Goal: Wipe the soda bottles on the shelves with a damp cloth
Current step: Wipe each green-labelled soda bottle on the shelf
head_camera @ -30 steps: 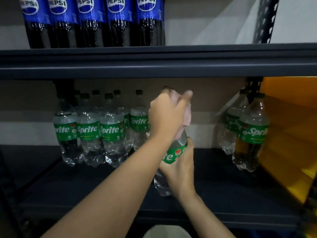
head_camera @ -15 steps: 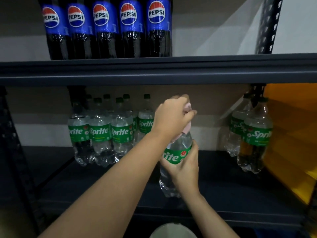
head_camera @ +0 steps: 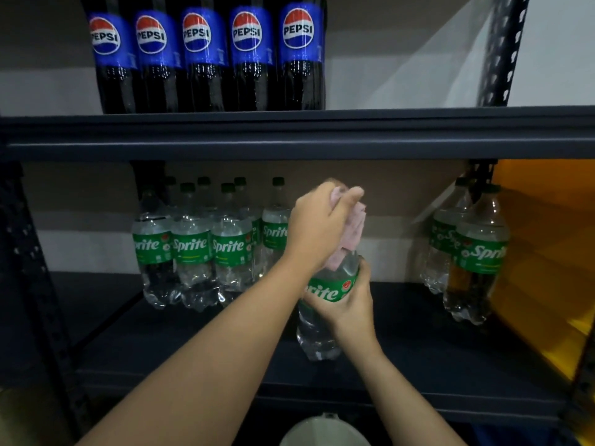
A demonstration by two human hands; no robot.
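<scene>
Gripping the Sprite bottle (head_camera: 325, 292), right hand (head_camera: 349, 304); left hand (head_camera: 317, 226) wraps cloth (head_camera: 351, 233) above.

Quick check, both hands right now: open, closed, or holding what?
Left hand: closed, gripping the pink cloth over the top of the Sprite bottle.
Right hand: closed around that bottle at its label.

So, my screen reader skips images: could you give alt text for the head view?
A left hand holds a pink cloth over the top of a Sprite bottle gripped by the right hand on a dark shelf. Pepsi bottles stand above.
</scene>
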